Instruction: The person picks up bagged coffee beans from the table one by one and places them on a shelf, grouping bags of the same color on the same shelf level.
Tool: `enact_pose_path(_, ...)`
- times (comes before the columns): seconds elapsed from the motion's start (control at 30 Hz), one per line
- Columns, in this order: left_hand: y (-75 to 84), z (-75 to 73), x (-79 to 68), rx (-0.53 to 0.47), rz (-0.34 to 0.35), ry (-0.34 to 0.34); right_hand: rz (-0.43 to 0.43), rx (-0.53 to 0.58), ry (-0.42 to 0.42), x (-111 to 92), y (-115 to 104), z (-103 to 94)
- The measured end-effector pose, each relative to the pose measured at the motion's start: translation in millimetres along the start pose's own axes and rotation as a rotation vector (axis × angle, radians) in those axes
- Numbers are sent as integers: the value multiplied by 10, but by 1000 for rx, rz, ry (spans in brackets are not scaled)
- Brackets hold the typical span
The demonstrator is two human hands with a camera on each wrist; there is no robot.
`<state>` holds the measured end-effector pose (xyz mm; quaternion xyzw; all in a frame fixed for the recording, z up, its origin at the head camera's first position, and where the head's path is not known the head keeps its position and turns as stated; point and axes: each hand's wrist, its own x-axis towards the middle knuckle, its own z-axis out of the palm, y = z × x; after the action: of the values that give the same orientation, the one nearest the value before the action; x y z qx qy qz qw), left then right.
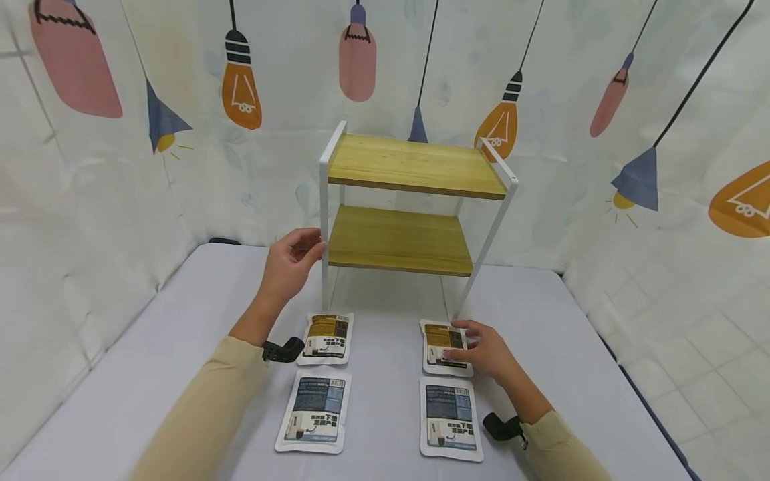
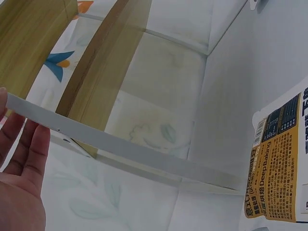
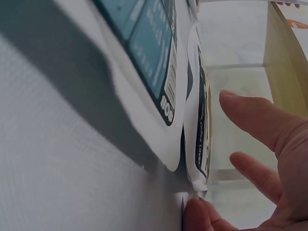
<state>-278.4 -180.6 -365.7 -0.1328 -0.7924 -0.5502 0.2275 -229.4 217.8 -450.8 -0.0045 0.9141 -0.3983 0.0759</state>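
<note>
A two-tier shelf (image 1: pixel 415 167) with wooden boards and a white frame stands at the back of the table. My left hand (image 1: pixel 287 264) holds its left front post, thumb on one side and fingers behind, as the left wrist view also shows. Over the right yellow-labelled pouch (image 1: pixel 438 339) is my right hand (image 1: pixel 490 351), thumb spread apart. The right wrist view puts a fingertip at the pouch's edge (image 3: pixel 199 185). A matching yellow-labelled pouch (image 1: pixel 326 339) lies below the left post. Two blue-labelled pouches (image 1: pixel 314 411) lie nearer, one in each column.
The white-covered table (image 1: pixel 385 401) carries everything. A curtain (image 1: pixel 277 167) printed with lamps and bulbs hangs close behind the shelf and along both sides. Black wrist cameras (image 1: pixel 284 350) are strapped to both wrists.
</note>
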Motion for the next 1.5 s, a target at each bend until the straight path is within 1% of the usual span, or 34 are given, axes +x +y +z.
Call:
enact_pose_path(0.2,242,-7,-44,-34,-10,-15,18,23,11,16,-14,31)
enact_pose_path(0.23,273,-12,-51,-38,-12,-18,20,25,13,16,-16,35)
enact_pose_path(0.3,282,-16,-51,-43,-21,-19,20,26,17,19,-18,43)
enact_pose_path(0.37,274,-16,-47,-44,-19,-17,13,17,17,22,-22,46)
enact_pose_path(0.6,-15,19,69,-61,14,5,1,-9,17,46,-23,53)
enact_pose_path(0.67,-49,24,88,-74,20,10,6,-11,18,54,-17,59)
enact_pose_path(0.77,-53,25,102,-82,26,14,4,-20,15,63,-12,65)
enact_pose_path(1.0,-47,25,123,-128,47,17,2,-78,15,76,-21,64)
enact_pose_path(1.33,-24,11,131,-128,39,21,11,-116,12,59,-74,53)
enact_pose_path(1.5,-15,11,146,-115,27,18,-5,-123,13,59,-90,51)
